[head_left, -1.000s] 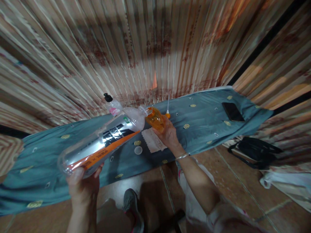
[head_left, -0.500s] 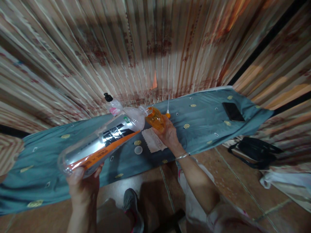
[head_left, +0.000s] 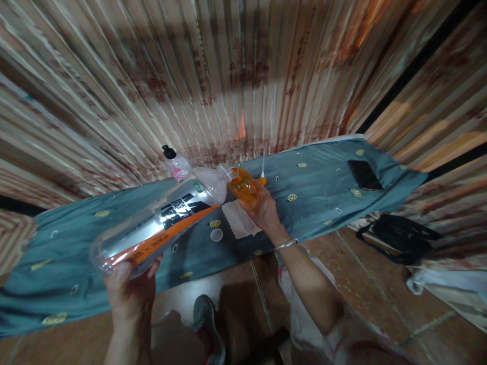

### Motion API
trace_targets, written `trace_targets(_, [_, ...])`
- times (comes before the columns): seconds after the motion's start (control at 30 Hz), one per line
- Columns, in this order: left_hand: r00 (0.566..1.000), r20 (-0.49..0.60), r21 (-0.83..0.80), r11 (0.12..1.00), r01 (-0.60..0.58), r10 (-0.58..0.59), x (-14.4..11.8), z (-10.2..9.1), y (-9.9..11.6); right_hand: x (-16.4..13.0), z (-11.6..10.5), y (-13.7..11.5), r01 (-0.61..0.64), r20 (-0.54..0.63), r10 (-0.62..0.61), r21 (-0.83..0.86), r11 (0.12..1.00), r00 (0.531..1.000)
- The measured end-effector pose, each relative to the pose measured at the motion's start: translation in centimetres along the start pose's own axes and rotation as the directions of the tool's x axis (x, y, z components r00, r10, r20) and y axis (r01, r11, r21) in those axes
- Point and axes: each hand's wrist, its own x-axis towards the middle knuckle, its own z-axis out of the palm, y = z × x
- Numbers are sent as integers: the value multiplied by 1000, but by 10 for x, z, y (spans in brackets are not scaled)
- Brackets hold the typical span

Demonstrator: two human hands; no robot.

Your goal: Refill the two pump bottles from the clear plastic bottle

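Note:
A large clear plastic bottle (head_left: 171, 213) with a silver, black and orange label lies tilted nearly on its side, its neck pointing right. My left hand (head_left: 131, 286) is closed around its base from below. The neck meets the mouth of a small orange see-through bottle (head_left: 243, 186), which is tilted towards it. My right hand (head_left: 264, 209) grips that small bottle from the right. Behind it on the cloth stands an orange cap with a thin white tube (head_left: 263, 178). A round whitish lid (head_left: 216, 234) and a white paper napkin (head_left: 240, 220) lie below the bottles.
A blue-green patterned cloth (head_left: 315, 182) covers the long table. Behind the large bottle stands a clear bottle with a black top (head_left: 177, 165). A dark phone (head_left: 365, 175) lies at the right. On the floor sits a black bag (head_left: 399, 238); curtains (head_left: 228, 76) hang behind.

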Motion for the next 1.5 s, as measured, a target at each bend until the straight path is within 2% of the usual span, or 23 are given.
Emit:
trace_targets(0.23, [1000,3,-52,999,-9,10,0,-1,0,1,-2,-2,17,-2,-17,-24,1000,1000])
trace_targets(0.37, [1000,9,-35,999,12,-12,-1,-2,0,0,-1,-1,11,-2,-11,-23,1000,1000])
trace_targets(0.5, [999,32,-20,1000,-15,16,-2,-1,0,0,-1,0,33,-10,-33,-22,999,999])
trace_targets(0.9, [1000,19,-12,1000,-9,9,0,-3,-3,2,-2,-3,7,-24,-8,-38,999,1000])
trace_targets(1.17, [1000,3,-41,999,1,-1,0,-1,-3,4,-6,-5,-61,32,60,15,998,998])
trace_targets(1.5, [997,-43,-50,997,54,-56,-4,3,-2,2,-4,-3,-30,5,29,10,1000,1000])
